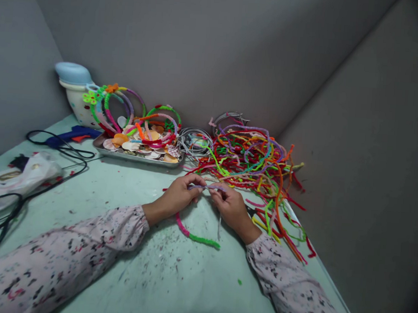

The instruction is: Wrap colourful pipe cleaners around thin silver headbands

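Fingers (195, 178) closed — left hand (178, 195) and right hand (233, 208) pinch the lilac strand (219, 188) between them, above the table (185, 288), just short of the pipe-cleaner heap (255, 155) at its far right corner.

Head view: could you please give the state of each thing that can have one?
Left hand: closed, pinching purple fuzzy strip.
Right hand: closed, pinching purple fuzzy strip.
Tray: loaded with shells, rings.
Container: lid on.
Fuzzy stems: tangled.
Silver wire: coiled.
Black cord: looped.
Blue glue gun: lying flat; power unclear.
Plastic bag: crumpled.
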`<state>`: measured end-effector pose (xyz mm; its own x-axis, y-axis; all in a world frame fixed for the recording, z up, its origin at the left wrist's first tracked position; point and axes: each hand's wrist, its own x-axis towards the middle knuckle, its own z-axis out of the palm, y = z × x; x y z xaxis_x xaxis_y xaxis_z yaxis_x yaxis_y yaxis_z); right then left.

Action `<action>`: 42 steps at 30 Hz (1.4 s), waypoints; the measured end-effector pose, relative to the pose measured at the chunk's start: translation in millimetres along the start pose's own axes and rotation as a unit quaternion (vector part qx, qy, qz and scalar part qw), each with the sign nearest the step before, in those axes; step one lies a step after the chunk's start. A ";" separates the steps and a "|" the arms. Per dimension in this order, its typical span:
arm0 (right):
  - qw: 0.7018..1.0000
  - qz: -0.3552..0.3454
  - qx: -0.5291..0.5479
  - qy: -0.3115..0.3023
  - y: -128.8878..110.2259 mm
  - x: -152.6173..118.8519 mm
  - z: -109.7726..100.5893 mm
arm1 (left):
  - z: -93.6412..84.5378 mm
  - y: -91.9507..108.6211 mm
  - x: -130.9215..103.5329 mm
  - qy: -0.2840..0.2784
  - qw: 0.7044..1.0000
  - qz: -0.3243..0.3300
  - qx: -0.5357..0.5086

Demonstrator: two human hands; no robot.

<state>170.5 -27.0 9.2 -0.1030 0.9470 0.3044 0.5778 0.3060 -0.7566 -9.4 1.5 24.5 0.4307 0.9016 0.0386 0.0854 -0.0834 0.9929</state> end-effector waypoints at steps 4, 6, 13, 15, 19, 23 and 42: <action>1.000 -0.008 0.007 -0.007 -2.3 0.5 -1.4 | 0.3 0.2 0.3 -0.004 1.000 -0.007 -0.011; 1.000 -0.008 0.000 -0.008 -3.4 0.7 -1.7 | 0.2 0.5 0.6 -0.004 1.000 -0.009 -0.012; 1.000 0.010 0.008 -0.019 -1.6 -0.2 -1.4 | -1.4 -3.5 2.7 -0.010 1.000 -0.005 0.001; 1.000 0.012 0.016 -0.017 -0.7 -0.7 -1.2 | -1.4 -4.2 3.0 -0.013 1.000 -0.006 -0.001; 1.000 0.009 0.022 -0.013 0.4 -0.8 -0.4 | -0.7 -4.3 2.8 -0.013 1.000 -0.004 -0.009; 0.999 -0.016 0.028 -0.002 1.1 0.4 -0.2 | 0.1 -3.9 2.6 -0.009 1.000 -0.003 -0.021; 0.999 0.008 0.009 -0.037 -5.1 0.3 -2.6 | -1.7 -6.7 2.1 -0.031 1.000 -0.003 0.007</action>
<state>169.6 -28.5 14.7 -0.1532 0.9564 0.2488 0.5648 0.2913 -0.7721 -10.5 4.7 18.1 0.4844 0.8745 0.0257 0.1000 -0.0846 0.9914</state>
